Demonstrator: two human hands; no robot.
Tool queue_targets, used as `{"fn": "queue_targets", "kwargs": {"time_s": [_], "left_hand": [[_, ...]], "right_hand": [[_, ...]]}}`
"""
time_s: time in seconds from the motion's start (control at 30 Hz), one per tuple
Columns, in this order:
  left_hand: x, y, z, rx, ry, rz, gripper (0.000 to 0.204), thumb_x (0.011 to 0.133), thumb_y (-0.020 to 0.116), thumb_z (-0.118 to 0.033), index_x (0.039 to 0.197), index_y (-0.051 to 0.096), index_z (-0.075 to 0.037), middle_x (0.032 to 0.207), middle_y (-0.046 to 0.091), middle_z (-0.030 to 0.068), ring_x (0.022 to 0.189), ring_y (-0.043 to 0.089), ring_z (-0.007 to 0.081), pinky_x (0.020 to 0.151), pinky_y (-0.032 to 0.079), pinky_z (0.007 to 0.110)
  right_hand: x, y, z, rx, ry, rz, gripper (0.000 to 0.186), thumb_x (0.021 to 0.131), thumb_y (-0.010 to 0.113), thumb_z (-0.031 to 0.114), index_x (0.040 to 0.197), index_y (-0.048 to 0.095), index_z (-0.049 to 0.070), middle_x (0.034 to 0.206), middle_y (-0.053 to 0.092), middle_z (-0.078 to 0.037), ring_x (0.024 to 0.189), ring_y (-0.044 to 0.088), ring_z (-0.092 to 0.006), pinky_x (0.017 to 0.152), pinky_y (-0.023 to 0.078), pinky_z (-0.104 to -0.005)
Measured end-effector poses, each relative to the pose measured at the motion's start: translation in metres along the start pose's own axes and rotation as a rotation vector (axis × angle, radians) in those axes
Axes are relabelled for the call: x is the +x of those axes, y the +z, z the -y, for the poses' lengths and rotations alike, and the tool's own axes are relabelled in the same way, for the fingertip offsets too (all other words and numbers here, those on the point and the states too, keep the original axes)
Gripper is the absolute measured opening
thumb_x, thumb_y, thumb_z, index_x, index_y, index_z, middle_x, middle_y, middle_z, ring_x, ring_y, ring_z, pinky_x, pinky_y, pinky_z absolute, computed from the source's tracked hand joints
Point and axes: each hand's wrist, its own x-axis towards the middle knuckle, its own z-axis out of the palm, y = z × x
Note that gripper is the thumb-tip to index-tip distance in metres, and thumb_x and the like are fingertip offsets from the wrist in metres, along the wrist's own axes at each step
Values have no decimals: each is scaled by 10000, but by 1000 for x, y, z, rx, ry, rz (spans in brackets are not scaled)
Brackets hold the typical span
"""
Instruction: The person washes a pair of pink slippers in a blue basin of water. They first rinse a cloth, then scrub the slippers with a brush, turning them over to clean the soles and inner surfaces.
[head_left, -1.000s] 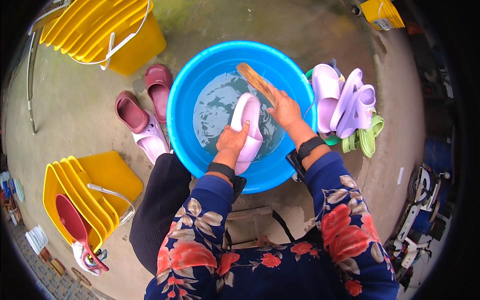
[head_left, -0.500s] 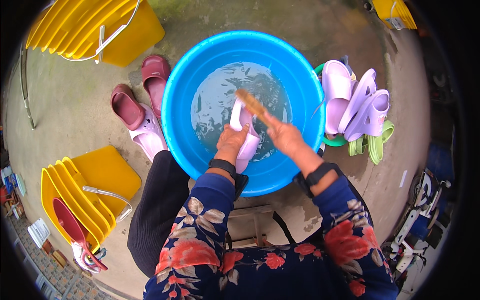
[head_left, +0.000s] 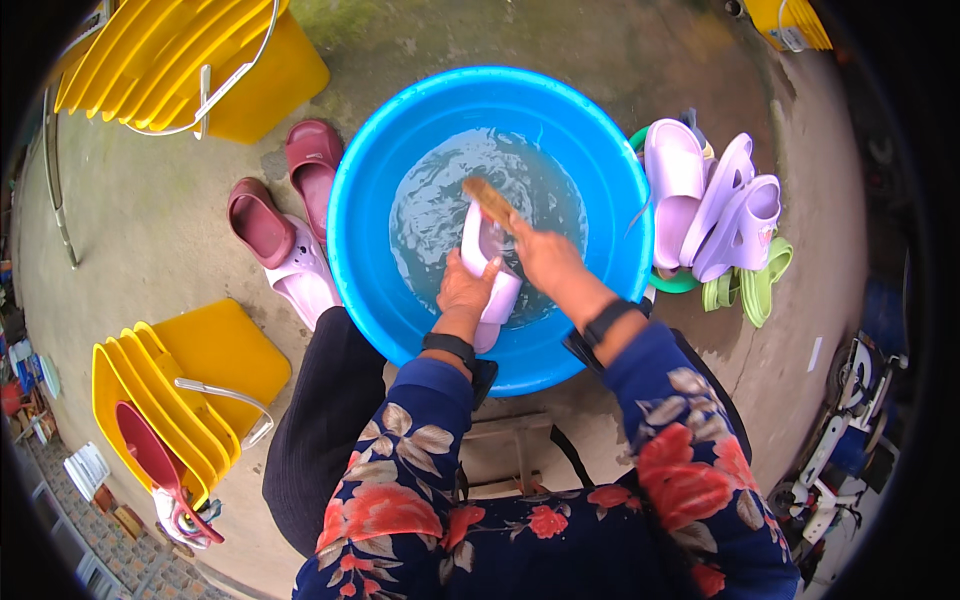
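The blue basin (head_left: 400, 150) of water sits on the floor before me. My left hand (head_left: 466, 290) has a clenched grip on a pale purple slipper (head_left: 487, 262) over the water; my right hand (head_left: 545, 260) grips a wooden brush (head_left: 487, 200) against it.

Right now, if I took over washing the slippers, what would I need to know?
Left hand: grip on a pale purple slipper, held over the water in the blue tub.
Right hand: grip on a wooden brush, pressed on that slipper.
Done, probably: pale purple slippers stacked to the right of the tub, with green ones beside them.
Left, probably: the dark red slippers and a pale one on the ground to the left of the tub.
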Motion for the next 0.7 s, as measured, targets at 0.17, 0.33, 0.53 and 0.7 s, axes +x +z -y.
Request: {"fn": "queue_targets", "kwargs": {"time_s": [0.17,0.33,0.53,0.7], "left_hand": [[2,4,5,-8,2,-46,714,688,573,-532,1218,349,-108,1153,489,130,1081,457,271,876,348,416],[-2,6,1,45,50,-71,714,680,587,-520,1211,378,-91,1097,526,148,1053,477,298,862,380,379],[1,3,2,-1,40,-60,707,685,591,-513,1211,382,-91,1092,531,155,1045,483,298,858,382,380],[0,6,1,-33,34,-49,713,657,619,-512,1203,408,-106,1077,544,142,1039,489,293,856,385,375]], "right_hand": [[-20,-3,-3,-51,-40,232,405,853,402,255,1252,337,230,787,592,-178,762,578,-338,694,449,-426],[-2,-6,2,31,37,-96,377,852,380,231,1228,366,217,832,599,-150,778,580,-308,670,463,-415],[-15,2,5,-55,-130,152,382,853,373,224,1234,366,234,814,594,-166,751,584,-318,661,467,-413],[-2,6,3,-9,-59,-49,385,843,400,212,1227,373,239,786,594,-167,750,583,-325,660,466,-411]]}}
